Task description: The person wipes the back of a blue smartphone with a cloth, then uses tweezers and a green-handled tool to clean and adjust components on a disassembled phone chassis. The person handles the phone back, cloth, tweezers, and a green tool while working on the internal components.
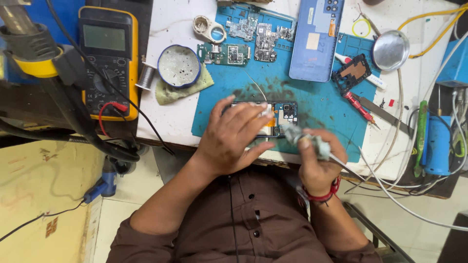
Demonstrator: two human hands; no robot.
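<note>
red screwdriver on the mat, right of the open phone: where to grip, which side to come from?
Grip the red screwdriver around the middle of its red handle, probably coming from above. It lies flat on the blue mat, slanting with its tip toward the lower right, so close fingers across the handle's width. The black frame sits close to its upper end; the lower half has more room.

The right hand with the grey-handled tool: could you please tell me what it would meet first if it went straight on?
The right hand points its tool at the opened phone on the blue mat; probably that first.
</note>
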